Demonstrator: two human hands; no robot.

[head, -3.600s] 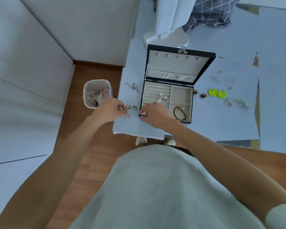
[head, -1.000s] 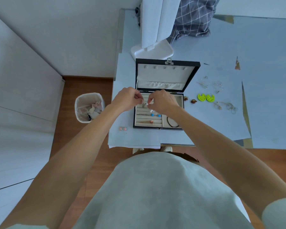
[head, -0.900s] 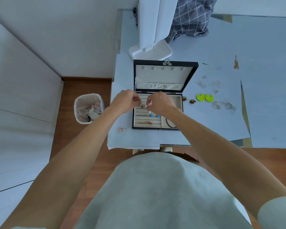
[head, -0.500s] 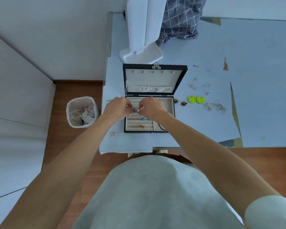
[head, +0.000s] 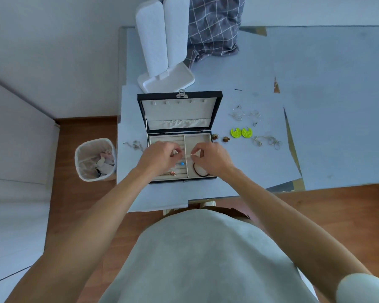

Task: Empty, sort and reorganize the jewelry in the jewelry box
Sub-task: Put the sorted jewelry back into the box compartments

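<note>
My grey shirt (head: 206, 259) fills the bottom of the view, and both my bare forearms reach forward from it over the pale blue table (head: 315, 106). My left hand (head: 160, 158) hovers over the ring-roll side of the black jewelry box with cream lining (head: 179, 136), fingers curled toward the thumb around something small I cannot make out. My right hand (head: 212, 158) is over the open compartment on the right, thumb and fingertips pinched on a tiny pale piece that is too small to identify. Beneath my hands, a blue-beaded stud (head: 182, 164) and a rose-gold clip (head: 172, 173) sit in the ring rolls, and a dark cord bracelet (head: 200, 172) lies in the right compartment. The box stands open near the table's front edge, its lid upright.

Left of the box lies a thin silver chain (head: 135, 145). To the right sit two small brown earrings (head: 221, 138), then a pair of neon yellow-green disc earrings (head: 241, 132), with silver wire earrings (head: 245, 114) beyond them. On the floor at left stands a white waste bin (head: 94, 159). Behind the box are a white folding mirror stand (head: 164, 51) and a grey checked cloth (head: 212, 29).
</note>
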